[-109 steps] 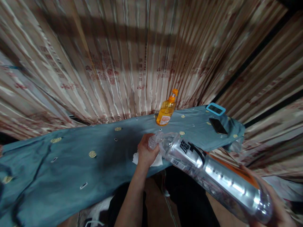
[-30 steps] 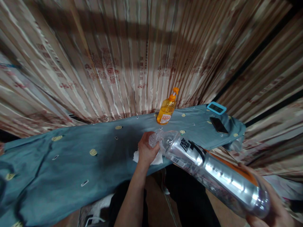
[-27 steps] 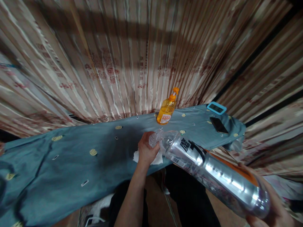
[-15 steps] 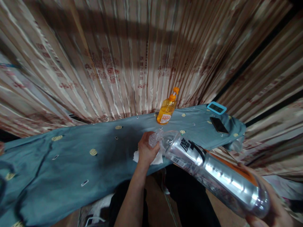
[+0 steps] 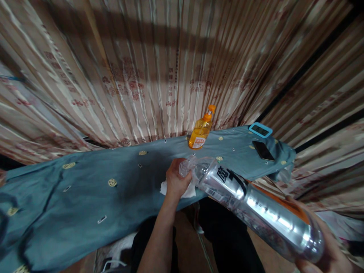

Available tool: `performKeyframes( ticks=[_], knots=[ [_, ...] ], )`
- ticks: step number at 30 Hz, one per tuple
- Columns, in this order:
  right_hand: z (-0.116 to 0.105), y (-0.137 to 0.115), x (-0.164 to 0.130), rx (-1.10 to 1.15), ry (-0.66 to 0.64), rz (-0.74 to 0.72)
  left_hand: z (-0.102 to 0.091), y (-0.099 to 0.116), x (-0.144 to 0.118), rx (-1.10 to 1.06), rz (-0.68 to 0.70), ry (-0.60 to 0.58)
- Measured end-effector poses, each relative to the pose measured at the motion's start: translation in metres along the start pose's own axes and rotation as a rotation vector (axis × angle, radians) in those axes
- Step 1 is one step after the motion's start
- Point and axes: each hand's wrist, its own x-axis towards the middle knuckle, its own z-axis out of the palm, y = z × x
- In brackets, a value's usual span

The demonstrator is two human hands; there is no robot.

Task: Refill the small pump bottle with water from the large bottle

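My right hand (image 5: pixel 327 261) grips the base of a large clear plastic bottle (image 5: pixel 256 212) with a black printed label, tilted so its neck points down toward the table. My left hand (image 5: pixel 176 182) is closed around a small clear cup (image 5: pixel 184 168) right at the bottle's mouth, and rests on a white tissue (image 5: pixel 187 191) lying on the blue cloth-covered table (image 5: pixel 85 189). Whether liquid flows from the bottle cannot be told.
An orange pump bottle (image 5: pixel 200 132) stands at the table's back edge. A dark phone (image 5: pixel 263 150) and a blue-framed timer (image 5: pixel 260 130) lie at the far right end. Striped curtains (image 5: pixel 170 68) hang close behind the table.
Almost nothing has moved; both hands and the tilted bottle keep the same pose, with only a slight shift of the view.
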Motion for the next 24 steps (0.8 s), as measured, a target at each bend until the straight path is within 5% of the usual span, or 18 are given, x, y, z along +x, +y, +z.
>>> performKeyframes(
  ticks=[19,24],
  knots=[
    [0.003,-0.005,0.005,-0.072,0.012,-0.109,0.000,0.001,0.000,0.005,0.020,0.006],
    [0.007,-0.010,0.001,-0.008,0.016,-0.043,-0.001,0.001,0.000,0.014,0.000,-0.008]
  ],
)
